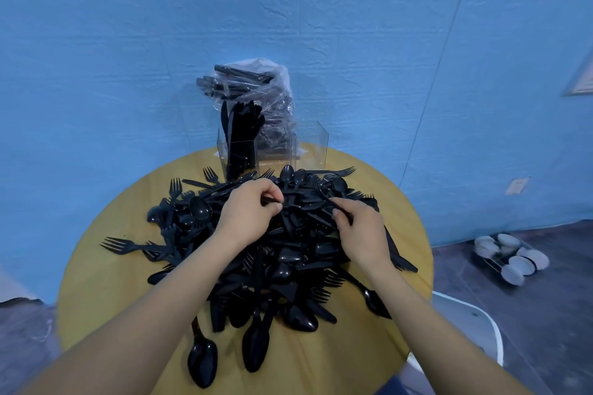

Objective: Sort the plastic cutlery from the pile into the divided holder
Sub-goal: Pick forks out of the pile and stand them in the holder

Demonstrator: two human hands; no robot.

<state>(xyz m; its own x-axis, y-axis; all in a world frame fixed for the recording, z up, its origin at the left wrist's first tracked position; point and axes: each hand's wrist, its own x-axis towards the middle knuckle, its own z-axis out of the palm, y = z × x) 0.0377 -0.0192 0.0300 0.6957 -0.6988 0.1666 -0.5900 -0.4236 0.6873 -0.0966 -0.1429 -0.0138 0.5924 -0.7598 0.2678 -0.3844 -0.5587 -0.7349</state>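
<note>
At 6 o'clock, nearest us, black spoons edge the cutlery pile (276, 253) covering the round table (106, 269). Left hand (248, 213) pinches a black handle at centre. Right hand (359, 231), at 3 o'clock, pinches a fork (321, 189) by its handle. The clear divided holder (272, 151) stands at 12 o'clock, its left compartment holding knives; a bagged cutlery bundle (253, 96) sits behind it.
</note>
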